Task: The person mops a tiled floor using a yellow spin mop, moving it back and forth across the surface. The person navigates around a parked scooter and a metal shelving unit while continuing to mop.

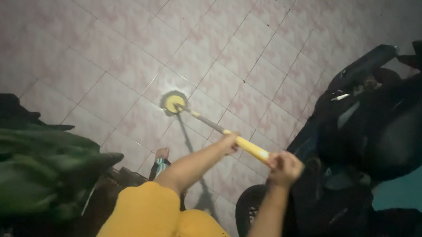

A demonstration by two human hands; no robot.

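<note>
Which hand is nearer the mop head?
Left. The left hand grips the handle lower down, closer to the mop head; the right hand holds the upper end.

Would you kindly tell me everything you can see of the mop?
The mop has a round yellow head with a grey fringe, lying flat on the pink tiled floor. A thin grey shaft rises from it at a slant toward the person and ends in a yellow handle. The left hand wraps the handle's lower end; the right hand closes on its upper end. The mop casts a dark shadow on the tiles. Its material cannot be told in this dim light.
</note>
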